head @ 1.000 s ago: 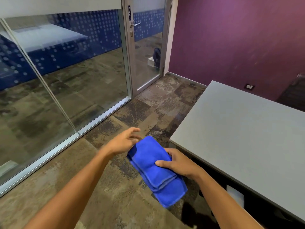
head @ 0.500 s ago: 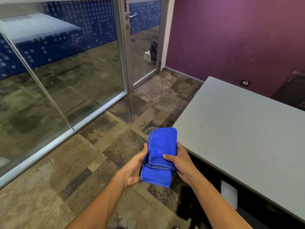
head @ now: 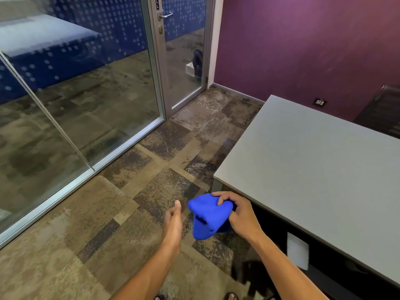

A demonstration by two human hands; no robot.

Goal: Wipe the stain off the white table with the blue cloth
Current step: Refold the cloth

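R hand grips bunched bright-blue cloth just left of white rectangular table. L hand beside cloth, fingers straight, together, holding nothing.

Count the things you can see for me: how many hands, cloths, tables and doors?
Hands: 2, left hand, right hand
Blue cloths: 1, blue cloth
White tables: 1, white table
Glass doors: 1, glass door
Total: 5

A glass door and glass partition meet a purple wall above patchy brown carpet.
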